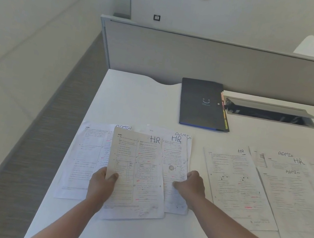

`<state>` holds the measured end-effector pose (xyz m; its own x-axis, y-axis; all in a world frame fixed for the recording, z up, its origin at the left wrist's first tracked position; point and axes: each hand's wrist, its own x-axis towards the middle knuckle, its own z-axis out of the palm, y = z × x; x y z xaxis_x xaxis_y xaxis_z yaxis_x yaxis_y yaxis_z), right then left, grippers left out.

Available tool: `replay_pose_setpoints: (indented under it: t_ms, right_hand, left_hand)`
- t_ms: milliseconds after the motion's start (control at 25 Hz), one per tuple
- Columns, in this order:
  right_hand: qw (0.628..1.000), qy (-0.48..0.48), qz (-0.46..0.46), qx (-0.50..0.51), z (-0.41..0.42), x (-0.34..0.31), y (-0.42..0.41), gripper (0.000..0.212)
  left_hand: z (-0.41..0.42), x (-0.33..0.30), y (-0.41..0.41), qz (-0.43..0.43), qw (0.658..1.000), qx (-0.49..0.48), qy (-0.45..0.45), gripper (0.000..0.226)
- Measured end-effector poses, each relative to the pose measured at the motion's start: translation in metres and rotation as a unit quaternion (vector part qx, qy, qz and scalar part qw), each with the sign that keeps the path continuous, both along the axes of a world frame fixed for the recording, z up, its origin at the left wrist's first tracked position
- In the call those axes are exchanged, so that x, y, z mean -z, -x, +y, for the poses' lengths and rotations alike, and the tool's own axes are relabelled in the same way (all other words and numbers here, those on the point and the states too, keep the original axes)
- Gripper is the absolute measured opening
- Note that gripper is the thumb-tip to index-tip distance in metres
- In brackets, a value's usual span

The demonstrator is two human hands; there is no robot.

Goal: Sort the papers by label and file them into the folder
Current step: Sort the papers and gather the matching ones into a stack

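Observation:
Printed sheets with handwritten labels lie in a row across the white desk [154,106]. My left hand [101,185] grips the left edge of a sheet marked HR [140,169], thumb on top. My right hand [191,184] pinches a second HR sheet [176,159] that lies partly under the first. Beneath both sit sheets marked ADMIN [84,158]. To the right lie another HR sheet [238,185] and an overlapping spread of ADMIN and HR sheets [291,197]. A dark folder [201,103] with coloured tabs on its right edge lies closed at the back of the desk.
An open cable tray [270,114] is set into the desk right of the folder. A grey partition [202,62] bounds the desk's far edge. The desk's left edge drops to a grey carpeted floor [29,150].

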<state>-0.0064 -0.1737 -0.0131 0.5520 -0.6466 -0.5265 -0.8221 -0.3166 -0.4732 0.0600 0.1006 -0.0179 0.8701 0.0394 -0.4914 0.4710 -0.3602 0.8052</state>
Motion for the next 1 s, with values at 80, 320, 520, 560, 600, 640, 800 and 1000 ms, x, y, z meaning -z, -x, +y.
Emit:
replay_pose_setpoints:
  t_ms: [80,320,520,560,600,640,800,1000]
  right_hand:
    - [0.999,-0.025,-0.010,0.020,-0.002,0.005,0.001,0.054]
    - [0.986,-0.068,-0.119,0.097,-0.009,0.003,0.010,0.018]
    - [0.975,-0.056,-0.197,0.079,-0.035,-0.022,0.025,0.027]
    - [0.973,-0.053,-0.210,0.082,-0.042,-0.027,0.030,0.026]
    - [0.969,-0.054,-0.225,0.090,-0.049,-0.032,0.036,0.025]
    - [0.964,-0.058,-0.241,0.099,-0.056,-0.037,0.042,0.025]
    - [0.938,-0.072,-0.311,0.134,-0.081,-0.053,0.060,0.026]
    - [0.909,-0.101,-0.359,0.186,-0.115,-0.063,0.081,0.021]
  left_hand:
    - [0.000,0.001,-0.001,-0.003,1.000,0.004,-0.001,0.012]
    - [0.002,0.002,0.000,0.001,1.000,0.006,0.003,0.006]
    - [0.012,-0.018,-0.002,-0.027,0.999,-0.005,0.033,0.011]
    - [0.016,-0.024,-0.004,-0.036,0.999,-0.008,0.038,0.013]
    - [0.018,-0.031,-0.007,-0.044,0.998,-0.009,0.043,0.013]
    - [0.021,-0.037,-0.009,-0.051,0.998,-0.007,0.047,0.014]
    - [0.017,-0.059,-0.013,-0.067,0.996,0.010,0.054,0.014]
    - [0.000,-0.074,-0.003,-0.086,0.995,-0.015,0.056,0.014]
